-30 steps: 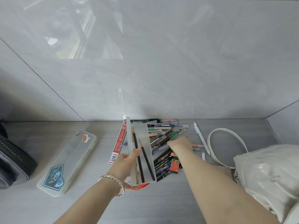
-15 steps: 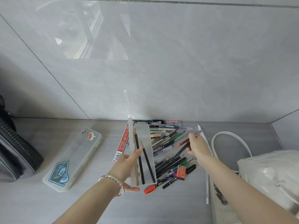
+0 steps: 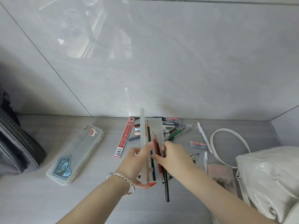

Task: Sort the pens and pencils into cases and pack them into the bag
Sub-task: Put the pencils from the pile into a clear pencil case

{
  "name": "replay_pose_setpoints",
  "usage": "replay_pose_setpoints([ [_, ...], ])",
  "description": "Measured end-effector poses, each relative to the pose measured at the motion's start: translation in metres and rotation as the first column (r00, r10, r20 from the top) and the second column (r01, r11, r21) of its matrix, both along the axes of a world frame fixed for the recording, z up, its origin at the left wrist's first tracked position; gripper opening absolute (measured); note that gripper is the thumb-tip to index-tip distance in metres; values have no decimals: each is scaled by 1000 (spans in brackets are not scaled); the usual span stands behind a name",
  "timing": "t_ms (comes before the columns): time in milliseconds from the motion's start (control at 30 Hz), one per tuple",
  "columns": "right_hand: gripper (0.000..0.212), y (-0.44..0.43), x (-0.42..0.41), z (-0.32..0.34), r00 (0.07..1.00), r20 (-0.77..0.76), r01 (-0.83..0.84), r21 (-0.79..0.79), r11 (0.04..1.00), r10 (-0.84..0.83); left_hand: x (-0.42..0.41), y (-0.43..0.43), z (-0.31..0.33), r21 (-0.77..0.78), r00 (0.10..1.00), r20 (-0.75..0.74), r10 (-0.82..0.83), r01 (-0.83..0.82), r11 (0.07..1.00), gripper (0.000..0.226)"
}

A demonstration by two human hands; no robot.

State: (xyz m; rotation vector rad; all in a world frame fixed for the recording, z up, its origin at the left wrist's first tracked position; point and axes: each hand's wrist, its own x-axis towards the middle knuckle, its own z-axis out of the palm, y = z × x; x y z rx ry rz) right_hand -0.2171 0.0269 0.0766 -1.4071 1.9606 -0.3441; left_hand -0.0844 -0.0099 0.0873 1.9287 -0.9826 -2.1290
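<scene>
From the head camera we see our left hand with its grip clamped around the open frosted case above the counter. Our right hand pinches pencils into it. The white bag sits at the right.

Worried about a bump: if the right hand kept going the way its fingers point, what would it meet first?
The right hand points left across the open case, so it would probably meet the left hand's thumb first; depth is unclear.
</scene>
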Motion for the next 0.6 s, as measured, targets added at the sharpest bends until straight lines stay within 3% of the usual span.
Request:
replay_pose_setpoints([
  [67, 30, 1, 1, 1, 999, 8, 42, -67, 997, -42, 2, 0, 1, -17, 1000, 15, -2, 2, 1000, 53],
  [200, 21, -8, -1, 10, 968, 177, 224, -285, 932, -178, 4, 1, 4, -47, 997, 54, -51, 54, 997, 52],
  [433, 32, -24, 7, -4, 990, 4, 133, -328, 935, -139, 1, 10, 10, -66, 996, 28, -88, 89, 994, 48],
  [600, 39, -8, 19, -10, 987, -139, 24, -355, 935, -78, 5, 10, 4, 93, 998, -66, 22, -16, 996, 54],
])
